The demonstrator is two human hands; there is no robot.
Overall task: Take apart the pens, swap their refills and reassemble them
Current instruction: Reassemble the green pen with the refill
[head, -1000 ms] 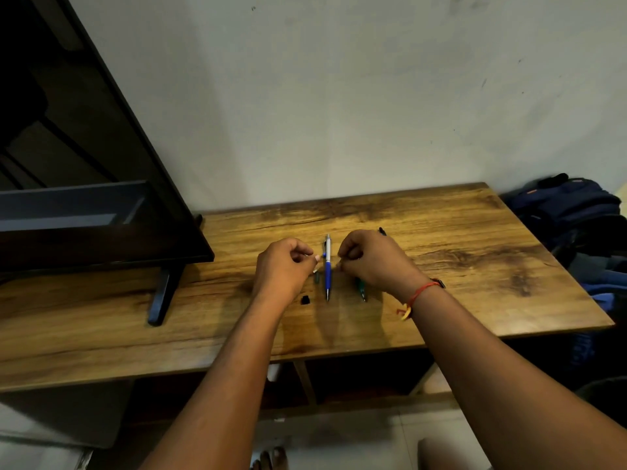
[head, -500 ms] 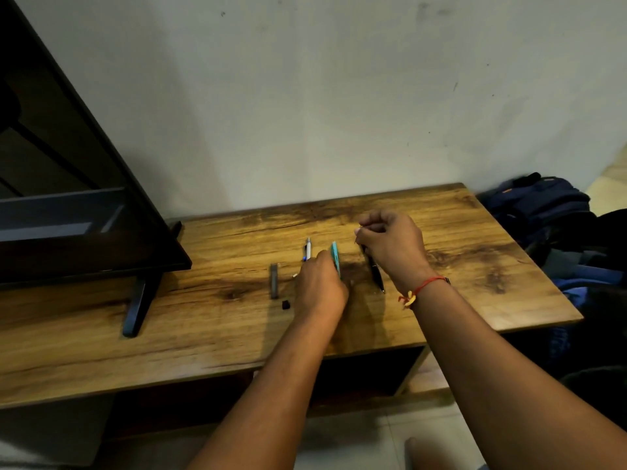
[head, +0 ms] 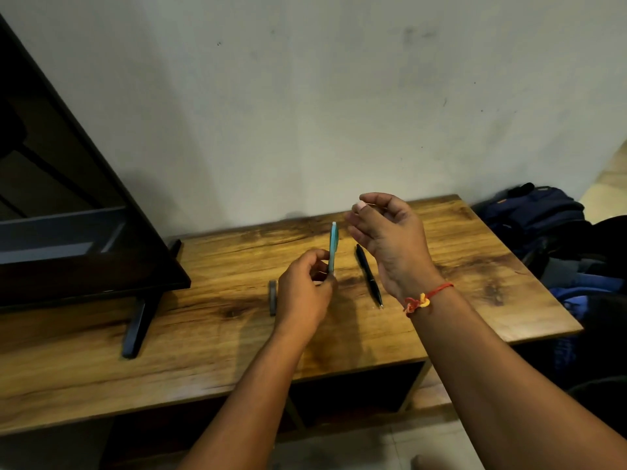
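Note:
My left hand pinches the lower end of a teal pen and holds it upright above the wooden table. To its right my right hand hovers above the table with relaxed, loosely curled fingers and nothing in it. A black pen lies on the table under that hand, tip toward me. A short grey pen part lies just left of my left hand. The blue pen is hidden behind my left hand.
A dark flat screen on a black foot stands at the table's left. Blue and black bags are piled beyond the table's right edge. A plain wall runs behind the table.
My left hand has lifted the teal pen off the table and stood it upright. My right hand let go of the black pen, which now lies flat, and rose with fingers loosened.

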